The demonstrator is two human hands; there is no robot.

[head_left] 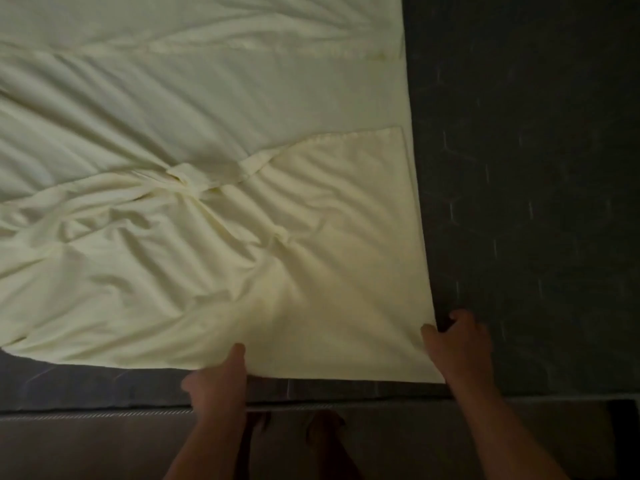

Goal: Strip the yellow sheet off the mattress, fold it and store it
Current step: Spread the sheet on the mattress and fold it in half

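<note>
The pale yellow sheet point(194, 140) lies loose and wrinkled over the dark mattress point(526, 161), covering the left and middle of the view. Its right edge runs straight down the mattress, and a folded-over flap lies near the middle. My left hand point(218, 379) grips the sheet's near edge, thumb on top of the cloth. My right hand point(457, 348) pinches the sheet's near right corner, with the fingers curled over the edge.
Bare dark mattress fills the right side. The mattress's near edge and the bed's dark side panel point(104, 441) run along the bottom. My bare feet point(322, 431) show on the floor between my forearms.
</note>
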